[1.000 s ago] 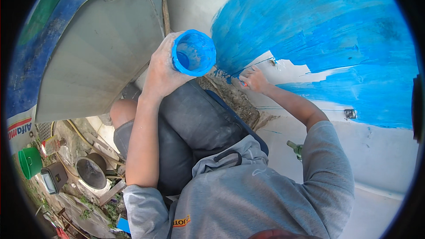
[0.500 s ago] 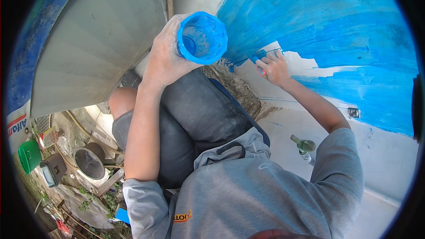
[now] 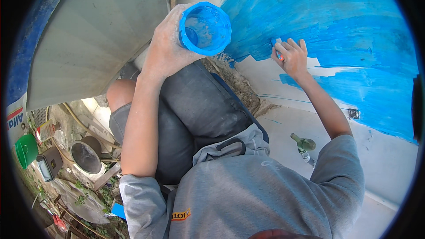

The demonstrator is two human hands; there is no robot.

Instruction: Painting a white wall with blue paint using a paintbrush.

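The left hand [image 3: 164, 46] curls half-closed around the cup [image 3: 205, 27], top centre, blue with pale smears inside. The right hand [image 3: 294, 60], right of centre, pinches the mostly hidden brush [image 3: 280, 55] at the streaky blue-and-white wall [image 3: 349, 26].

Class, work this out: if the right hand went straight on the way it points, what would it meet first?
Most likely the blue-painted wall; the brush in the right hand seems to touch it, though depth is unclear.

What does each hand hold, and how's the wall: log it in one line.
left hand: faceted blue cup; right hand: paintbrush; blue-painted wall: white patch unpainted
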